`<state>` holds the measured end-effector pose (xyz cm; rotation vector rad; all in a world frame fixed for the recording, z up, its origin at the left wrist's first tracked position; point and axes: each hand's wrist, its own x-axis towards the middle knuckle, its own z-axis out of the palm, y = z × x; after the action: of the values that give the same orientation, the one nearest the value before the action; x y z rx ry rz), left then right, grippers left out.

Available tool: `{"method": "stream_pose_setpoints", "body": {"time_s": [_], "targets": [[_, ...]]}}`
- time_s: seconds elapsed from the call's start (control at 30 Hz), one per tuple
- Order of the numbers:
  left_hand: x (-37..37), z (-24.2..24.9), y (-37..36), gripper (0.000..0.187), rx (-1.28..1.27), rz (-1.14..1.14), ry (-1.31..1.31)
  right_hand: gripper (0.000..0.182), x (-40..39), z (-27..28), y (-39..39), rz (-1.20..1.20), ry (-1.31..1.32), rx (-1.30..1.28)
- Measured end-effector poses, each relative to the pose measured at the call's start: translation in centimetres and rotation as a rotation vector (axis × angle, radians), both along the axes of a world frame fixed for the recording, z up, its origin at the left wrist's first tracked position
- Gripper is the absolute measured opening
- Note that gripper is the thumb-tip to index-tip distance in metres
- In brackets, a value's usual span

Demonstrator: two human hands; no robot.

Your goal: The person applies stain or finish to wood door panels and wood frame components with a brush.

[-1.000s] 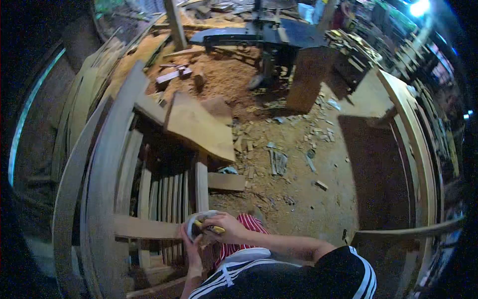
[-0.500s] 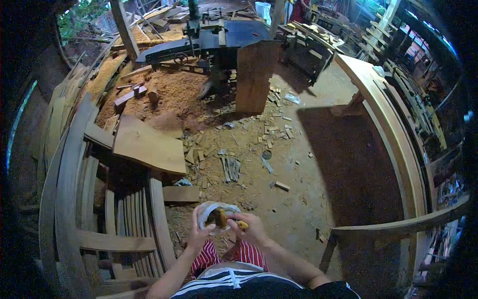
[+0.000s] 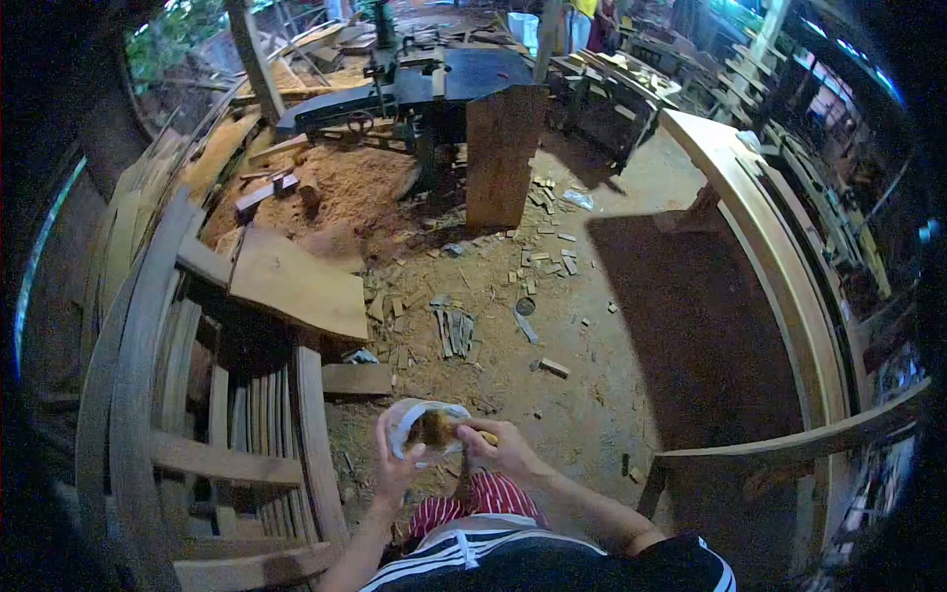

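Note:
Low in front of my body, my left hand (image 3: 395,470) is wrapped round a white plastic tub (image 3: 402,416) from its left side. Brown material shows inside the tub, too blurred to tell what it is. My right hand (image 3: 505,450) grips a yellow-handled paintbrush (image 3: 488,437), whose end sticks out past the fingers. The brush head is down in the tub and blends into the brown contents. Both hands are above the floor, over my striped shorts.
Slatted wooden frames (image 3: 227,477) stand at the left, with a wide board (image 3: 296,281) on them. A long pale plank (image 3: 755,207) runs along the right. Ahead are a machine table (image 3: 473,71), an upright brown panel (image 3: 503,158), sawdust (image 3: 345,187) and scattered offcuts. People stand far back.
The tub and both hands have shifted slightly up and left in view. My right hand has moved a little, with the brush still in the tub. The view has tilted slightly.

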<state>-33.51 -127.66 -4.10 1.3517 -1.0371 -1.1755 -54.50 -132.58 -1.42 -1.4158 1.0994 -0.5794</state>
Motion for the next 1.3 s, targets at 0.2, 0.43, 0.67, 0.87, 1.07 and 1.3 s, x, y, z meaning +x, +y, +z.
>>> {"method": "stream_pose_setpoints", "body": {"time_s": [0.2, 0.43, 0.67, 0.87, 1.07, 1.3], "targets": [[2.4, -1.4, 9.3, 0.079, -0.184, 0.280, -0.084, 0.036, 4.6, 1.4, 4.5, 0.245, 0.019, -0.082], [0.6, -0.8, 27.4, 0.079, 0.060, 0.720, -0.290, 0.031, 9.1, 1.4, 14.9, 0.898, 0.166, -0.191], [-5.4, -5.8, 39.5, 0.088, 0.113, 0.976, -0.159, 0.027, 8.9, 0.3, 26.0, 1.110, 0.054, -0.244], [-8.7, -10.2, 43.2, 0.093, -0.130, 0.984, 0.114, 0.024, 6.2, 1.5, 30.8, 1.221, 0.159, -0.453], [-10.7, -8.2, 41.0, 0.095, -0.172, 0.898, 0.079, 0.020, 3.7, 3.5, 30.7, 1.191, 0.144, -0.394], [-16.4, -7.9, 37.9, 0.096, 0.052, 0.873, 0.041, 0.030, -2.6, 4.4, 26.5, 1.237, 0.249, -0.260]]}}
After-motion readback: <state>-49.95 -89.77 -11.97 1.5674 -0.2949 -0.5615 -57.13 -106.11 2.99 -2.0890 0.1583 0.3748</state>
